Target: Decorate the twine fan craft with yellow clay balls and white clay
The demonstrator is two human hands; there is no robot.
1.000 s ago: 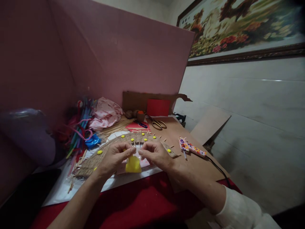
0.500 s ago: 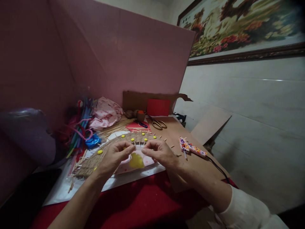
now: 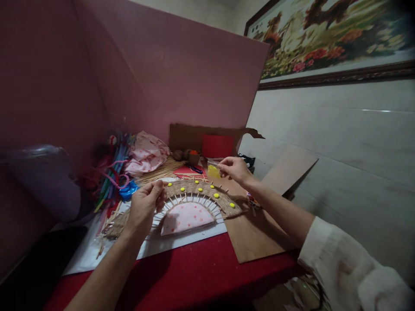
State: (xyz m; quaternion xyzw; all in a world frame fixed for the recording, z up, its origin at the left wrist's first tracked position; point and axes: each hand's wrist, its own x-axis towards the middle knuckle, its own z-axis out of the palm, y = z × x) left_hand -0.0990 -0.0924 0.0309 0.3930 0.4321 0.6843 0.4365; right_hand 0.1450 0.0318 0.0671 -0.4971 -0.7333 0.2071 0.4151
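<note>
At the left, the left hand is held at the left part of a woven arch, with its fingers curled and the thumb brought close to the index finger; whether something is gripped there cannot be told. In the middle, the arch, dotted with yellow buttons, is laid around a pink spotted half-circle, with thin sticks seen between them. Further right, a small bag with yellow contents is pinched by the right hand, its fingers closed, near the arch's far edge.
</note>
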